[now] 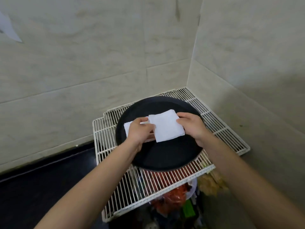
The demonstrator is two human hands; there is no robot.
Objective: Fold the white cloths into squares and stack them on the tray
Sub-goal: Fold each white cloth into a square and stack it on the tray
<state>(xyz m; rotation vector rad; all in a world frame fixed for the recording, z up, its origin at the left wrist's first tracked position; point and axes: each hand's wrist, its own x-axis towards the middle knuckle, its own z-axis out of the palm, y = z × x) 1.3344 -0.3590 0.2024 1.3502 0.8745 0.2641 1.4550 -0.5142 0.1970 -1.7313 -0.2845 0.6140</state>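
A round black tray [166, 156] rests on a white wire rack. Over its far half I hold a folded white cloth [165, 128], roughly square. My left hand [139, 131] grips the cloth's left edge and my right hand [192, 128] grips its right edge. A second folded white cloth [127, 128] lies on the tray at the left, mostly hidden under my left hand.
The white wire rack [219, 128] sits in a corner between two pale tiled walls. Under its near edge are bags and packets [173, 199] in red, orange and green. A dark counter [41, 184] runs along the left.
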